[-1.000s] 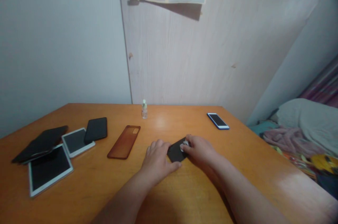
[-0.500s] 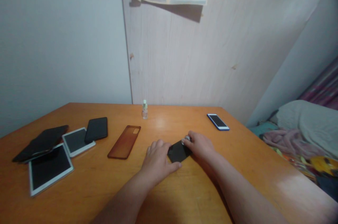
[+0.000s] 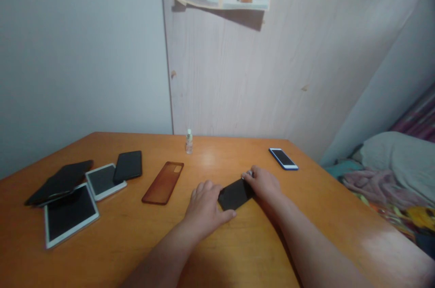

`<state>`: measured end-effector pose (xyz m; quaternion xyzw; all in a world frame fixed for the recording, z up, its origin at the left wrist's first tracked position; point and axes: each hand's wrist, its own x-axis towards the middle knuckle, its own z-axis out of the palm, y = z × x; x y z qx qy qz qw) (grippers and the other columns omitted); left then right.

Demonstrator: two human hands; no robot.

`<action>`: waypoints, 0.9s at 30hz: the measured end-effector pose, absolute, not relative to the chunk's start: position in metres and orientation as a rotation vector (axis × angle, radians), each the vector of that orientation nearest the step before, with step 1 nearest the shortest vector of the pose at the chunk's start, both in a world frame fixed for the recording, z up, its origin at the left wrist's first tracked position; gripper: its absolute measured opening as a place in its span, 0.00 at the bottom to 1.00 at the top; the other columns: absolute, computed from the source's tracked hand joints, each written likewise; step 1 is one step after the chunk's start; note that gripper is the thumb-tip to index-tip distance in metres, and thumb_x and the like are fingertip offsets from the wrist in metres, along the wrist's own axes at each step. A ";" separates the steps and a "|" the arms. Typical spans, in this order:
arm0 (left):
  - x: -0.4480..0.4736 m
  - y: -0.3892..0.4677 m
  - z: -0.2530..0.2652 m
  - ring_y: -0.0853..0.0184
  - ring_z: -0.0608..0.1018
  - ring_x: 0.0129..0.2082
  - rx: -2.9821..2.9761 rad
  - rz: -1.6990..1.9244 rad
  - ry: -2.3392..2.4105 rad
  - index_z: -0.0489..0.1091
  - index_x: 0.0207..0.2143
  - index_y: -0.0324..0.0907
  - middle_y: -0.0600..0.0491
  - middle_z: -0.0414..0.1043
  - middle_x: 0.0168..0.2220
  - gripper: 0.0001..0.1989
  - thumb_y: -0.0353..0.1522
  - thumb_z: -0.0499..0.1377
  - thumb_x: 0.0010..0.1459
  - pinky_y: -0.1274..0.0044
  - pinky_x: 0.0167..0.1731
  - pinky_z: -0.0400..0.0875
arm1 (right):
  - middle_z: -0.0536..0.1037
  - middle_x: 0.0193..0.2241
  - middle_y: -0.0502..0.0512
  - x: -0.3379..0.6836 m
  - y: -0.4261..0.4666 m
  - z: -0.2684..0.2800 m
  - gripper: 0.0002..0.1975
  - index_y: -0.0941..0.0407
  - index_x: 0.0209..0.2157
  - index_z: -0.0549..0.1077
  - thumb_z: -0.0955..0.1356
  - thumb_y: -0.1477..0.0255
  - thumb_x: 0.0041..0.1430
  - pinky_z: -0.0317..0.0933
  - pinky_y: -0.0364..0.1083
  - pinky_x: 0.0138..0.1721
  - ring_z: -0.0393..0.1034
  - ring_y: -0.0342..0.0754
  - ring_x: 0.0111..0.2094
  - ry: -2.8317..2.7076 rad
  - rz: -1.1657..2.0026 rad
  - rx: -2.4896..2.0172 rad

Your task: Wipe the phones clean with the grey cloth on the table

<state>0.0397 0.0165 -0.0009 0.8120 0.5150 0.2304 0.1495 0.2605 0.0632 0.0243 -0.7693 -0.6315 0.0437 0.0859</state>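
A black smartphone (image 3: 235, 194) lies flat on the wooden table in front of me. My left hand (image 3: 205, 205) grips its left end, thumb along the near edge and fingers at the far side. At the phone's right end, my right hand (image 3: 265, 184) is closed over the far corner. Between its fingertips shows a small whitish wad (image 3: 250, 173), mostly hidden by the fingers. Left of my left hand rests a brown translucent phone case (image 3: 163, 183).
A small clear bottle (image 3: 189, 142) stands near the back edge. A blue-edged white phone (image 3: 283, 159) lies at the back right. On the left are a black tablet (image 3: 128, 165), two white-framed tablets (image 3: 71, 215) and a dark folder-like case (image 3: 63, 181).
My right hand has slid right along the phone with the whitish wad, baring more of the dark surface. My left hand keeps its hold. The whole view has shifted slightly.
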 end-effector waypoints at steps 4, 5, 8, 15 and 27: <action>0.040 0.016 0.000 0.51 0.70 0.49 2.330 0.642 1.479 0.72 0.48 0.47 0.48 0.69 0.46 0.29 0.50 0.67 0.46 0.67 0.45 0.65 | 0.79 0.36 0.59 0.261 0.063 0.023 0.19 0.54 0.36 0.71 0.62 0.52 0.65 0.51 0.45 0.30 0.73 0.53 0.38 -1.872 0.117 -2.300; 0.040 0.016 0.001 0.51 0.70 0.48 2.330 0.637 1.481 0.72 0.48 0.47 0.47 0.69 0.46 0.29 0.50 0.67 0.46 0.67 0.45 0.65 | 0.79 0.36 0.58 0.256 0.061 0.022 0.19 0.53 0.36 0.71 0.62 0.52 0.65 0.50 0.45 0.30 0.73 0.52 0.38 -1.923 0.126 -2.249; 0.040 0.016 0.000 0.52 0.70 0.47 2.331 0.635 1.492 0.72 0.47 0.47 0.48 0.69 0.45 0.28 0.50 0.67 0.46 0.67 0.44 0.65 | 0.79 0.34 0.55 0.245 0.055 0.020 0.18 0.52 0.36 0.71 0.63 0.52 0.64 0.50 0.44 0.30 0.72 0.50 0.36 -2.076 0.173 -2.093; 0.039 0.017 -0.003 0.52 0.70 0.48 2.344 0.664 1.481 0.72 0.48 0.48 0.47 0.68 0.45 0.28 0.51 0.66 0.47 0.67 0.44 0.65 | 0.79 0.38 0.59 0.272 0.062 0.025 0.18 0.53 0.35 0.71 0.62 0.54 0.65 0.49 0.45 0.30 0.72 0.53 0.38 -1.854 0.123 -2.337; 0.040 0.016 0.002 0.52 0.69 0.48 2.335 0.627 1.474 0.72 0.49 0.47 0.47 0.68 0.45 0.29 0.51 0.66 0.47 0.67 0.45 0.65 | 0.79 0.37 0.58 0.274 0.058 0.027 0.17 0.54 0.35 0.71 0.62 0.55 0.65 0.49 0.45 0.30 0.71 0.52 0.37 -1.906 0.139 -2.350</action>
